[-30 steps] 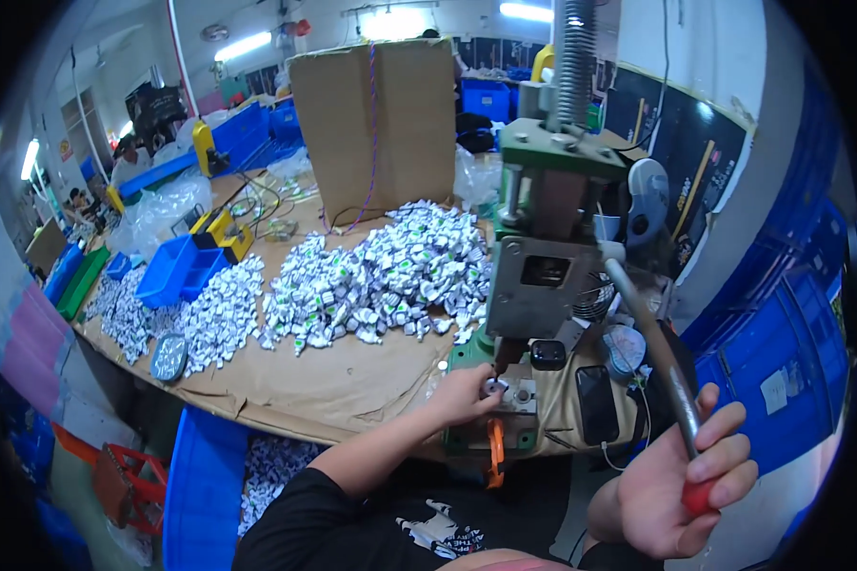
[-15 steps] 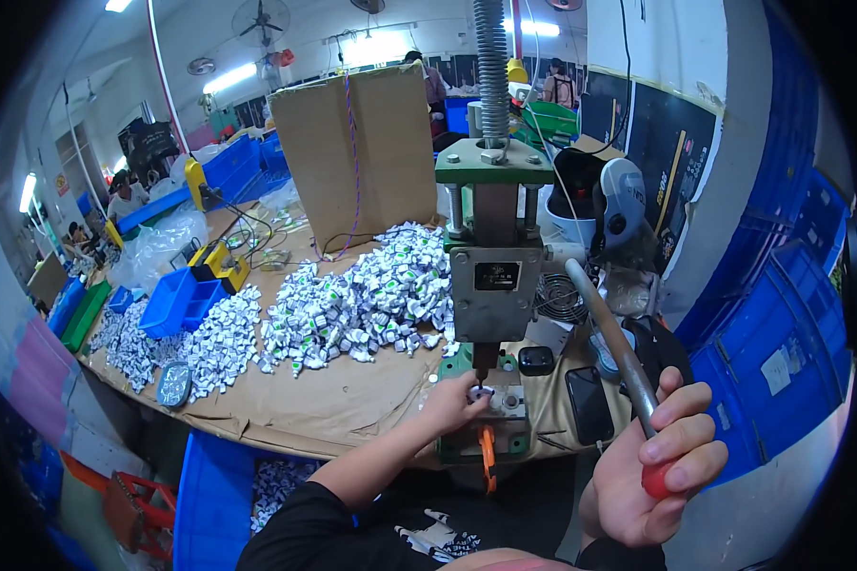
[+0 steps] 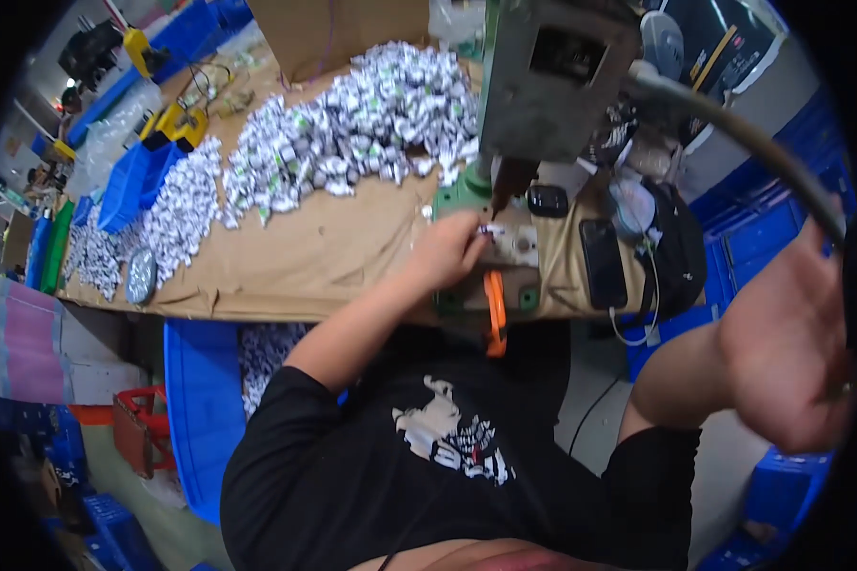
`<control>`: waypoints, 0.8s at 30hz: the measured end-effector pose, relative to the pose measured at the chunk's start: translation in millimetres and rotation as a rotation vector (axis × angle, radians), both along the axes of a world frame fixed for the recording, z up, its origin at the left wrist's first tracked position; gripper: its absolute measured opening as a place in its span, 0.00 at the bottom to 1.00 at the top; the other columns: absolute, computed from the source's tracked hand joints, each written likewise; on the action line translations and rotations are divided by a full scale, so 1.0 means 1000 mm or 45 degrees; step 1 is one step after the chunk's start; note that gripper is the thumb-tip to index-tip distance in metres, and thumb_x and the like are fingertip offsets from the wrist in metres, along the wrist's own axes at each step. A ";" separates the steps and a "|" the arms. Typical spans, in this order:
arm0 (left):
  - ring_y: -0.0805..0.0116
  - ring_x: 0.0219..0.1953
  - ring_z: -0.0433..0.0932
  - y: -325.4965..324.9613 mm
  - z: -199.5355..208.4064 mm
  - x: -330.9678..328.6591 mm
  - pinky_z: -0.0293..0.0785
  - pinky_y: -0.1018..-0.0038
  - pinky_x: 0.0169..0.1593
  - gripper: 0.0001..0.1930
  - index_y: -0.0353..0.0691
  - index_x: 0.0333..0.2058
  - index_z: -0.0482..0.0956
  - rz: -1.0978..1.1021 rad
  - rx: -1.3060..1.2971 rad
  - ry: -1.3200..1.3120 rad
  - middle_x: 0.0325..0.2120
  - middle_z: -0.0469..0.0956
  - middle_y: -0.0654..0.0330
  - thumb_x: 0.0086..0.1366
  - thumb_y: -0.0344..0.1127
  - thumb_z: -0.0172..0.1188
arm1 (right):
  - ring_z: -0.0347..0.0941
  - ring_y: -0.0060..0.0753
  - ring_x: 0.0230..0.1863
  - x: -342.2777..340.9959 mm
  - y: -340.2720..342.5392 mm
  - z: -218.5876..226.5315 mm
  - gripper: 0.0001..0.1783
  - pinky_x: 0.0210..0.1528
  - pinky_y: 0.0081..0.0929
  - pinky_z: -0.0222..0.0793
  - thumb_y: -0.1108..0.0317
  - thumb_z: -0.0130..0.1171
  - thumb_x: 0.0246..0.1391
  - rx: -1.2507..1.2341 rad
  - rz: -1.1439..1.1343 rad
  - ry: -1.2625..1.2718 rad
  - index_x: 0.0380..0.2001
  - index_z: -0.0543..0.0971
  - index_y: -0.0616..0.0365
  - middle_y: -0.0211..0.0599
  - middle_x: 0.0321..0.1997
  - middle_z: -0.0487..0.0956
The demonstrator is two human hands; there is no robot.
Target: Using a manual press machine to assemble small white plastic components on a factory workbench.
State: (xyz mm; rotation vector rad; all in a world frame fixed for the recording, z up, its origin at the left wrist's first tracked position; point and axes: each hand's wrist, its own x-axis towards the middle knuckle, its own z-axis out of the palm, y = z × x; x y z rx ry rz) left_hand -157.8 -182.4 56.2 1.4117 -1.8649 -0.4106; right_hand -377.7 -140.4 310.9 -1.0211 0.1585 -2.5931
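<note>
At the hand press [image 3: 543, 86], my left hand [image 3: 448, 249] is closed, its fingertips pinching a small white plastic part [image 3: 489, 230] under the press's narrow punch [image 3: 507, 190]. The fingers hide most of that part. The part lies at the metal fixture plate [image 3: 524, 247] on the green base. My right hand [image 3: 786, 347] is at the far right, smeared by motion and cut by the picture's rim. It is at the outer end of the long press lever [image 3: 747, 138], with the fingers partly hidden there. An orange clip-like piece [image 3: 495, 314] sticks out at the front of the base.
A large heap of small white parts [image 3: 352, 124] covers the table's back, with a smaller heap [image 3: 176, 205] further left. Blue trays [image 3: 138, 186] stand beside it. A phone [image 3: 603, 262] with a cable and a black case [image 3: 547, 201] lie right of the press. Below left is a blue bin [image 3: 200, 409].
The view has tilted downward, so the table appears higher. The lever has swung up and outward, with my right hand moving to the right rim. My left hand stays under the punch.
</note>
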 end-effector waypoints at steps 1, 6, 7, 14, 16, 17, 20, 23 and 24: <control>0.44 0.34 0.75 0.000 -0.010 0.006 0.72 0.56 0.36 0.08 0.38 0.33 0.72 0.005 -0.113 -0.028 0.29 0.75 0.48 0.63 0.36 0.58 | 0.65 0.53 0.65 -0.014 -0.015 -0.003 0.38 0.72 0.64 0.37 0.37 0.35 0.57 -0.110 0.192 0.197 0.61 0.71 0.48 0.44 0.63 0.73; 0.51 0.32 0.77 0.049 -0.022 0.038 0.73 0.62 0.35 0.11 0.40 0.43 0.77 -0.183 -0.196 -0.021 0.32 0.77 0.53 0.60 0.30 0.61 | 0.68 0.52 0.62 -0.047 -0.063 -0.051 0.31 0.67 0.55 0.55 0.51 0.34 0.63 -0.284 0.443 0.820 0.59 0.72 0.60 0.54 0.58 0.74; 0.51 0.32 0.77 0.067 -0.026 0.049 0.74 0.63 0.35 0.13 0.40 0.43 0.78 -0.222 -0.201 -0.060 0.32 0.78 0.52 0.58 0.29 0.61 | 0.70 0.50 0.59 -0.035 -0.066 -0.073 0.26 0.63 0.48 0.62 0.62 0.37 0.62 -0.304 0.462 0.949 0.56 0.72 0.66 0.54 0.56 0.76; 0.54 0.26 0.76 0.241 -0.111 0.153 0.74 0.68 0.34 0.08 0.34 0.37 0.78 0.642 0.030 0.270 0.26 0.76 0.52 0.58 0.25 0.56 | 0.73 0.31 0.33 0.055 -0.020 -0.214 0.08 0.40 0.26 0.68 0.75 0.55 0.52 0.482 0.641 1.800 0.37 0.78 0.60 0.36 0.32 0.76; 0.53 0.28 0.75 0.266 -0.116 0.180 0.73 0.66 0.34 0.05 0.35 0.33 0.77 0.514 0.126 -0.067 0.26 0.74 0.51 0.57 0.29 0.60 | 0.74 0.38 0.34 0.066 -0.017 -0.227 0.09 0.40 0.31 0.68 0.71 0.60 0.51 0.335 0.676 2.059 0.37 0.79 0.56 0.37 0.32 0.78; 0.52 0.29 0.75 0.272 -0.117 0.186 0.73 0.65 0.34 0.06 0.36 0.32 0.76 0.410 0.146 -0.127 0.27 0.74 0.51 0.56 0.30 0.61 | 0.74 0.40 0.34 0.068 -0.015 -0.230 0.10 0.40 0.33 0.68 0.68 0.61 0.51 0.309 0.712 2.212 0.37 0.80 0.56 0.36 0.32 0.78; 0.51 0.30 0.75 0.258 -0.094 0.184 0.73 0.63 0.34 0.07 0.37 0.30 0.76 0.402 0.003 -0.225 0.28 0.74 0.51 0.55 0.31 0.63 | 0.74 0.40 0.36 0.074 -0.016 -0.230 0.11 0.41 0.34 0.67 0.63 0.62 0.52 0.283 0.594 2.362 0.38 0.80 0.54 0.35 0.31 0.78; 0.52 0.32 0.76 0.197 -0.067 0.176 0.74 0.61 0.34 0.07 0.38 0.31 0.77 0.441 -0.163 -0.297 0.29 0.75 0.51 0.56 0.34 0.64 | 0.74 0.40 0.37 0.074 -0.017 -0.233 0.12 0.43 0.35 0.67 0.61 0.62 0.53 0.307 0.586 2.386 0.38 0.80 0.54 0.36 0.31 0.78; 0.52 0.32 0.77 0.172 -0.058 0.172 0.74 0.61 0.35 0.08 0.38 0.32 0.78 0.485 -0.110 -0.377 0.30 0.76 0.52 0.58 0.34 0.64 | 0.74 0.40 0.37 0.074 -0.016 -0.233 0.12 0.43 0.35 0.67 0.61 0.62 0.53 0.312 0.580 2.385 0.38 0.80 0.54 0.36 0.31 0.78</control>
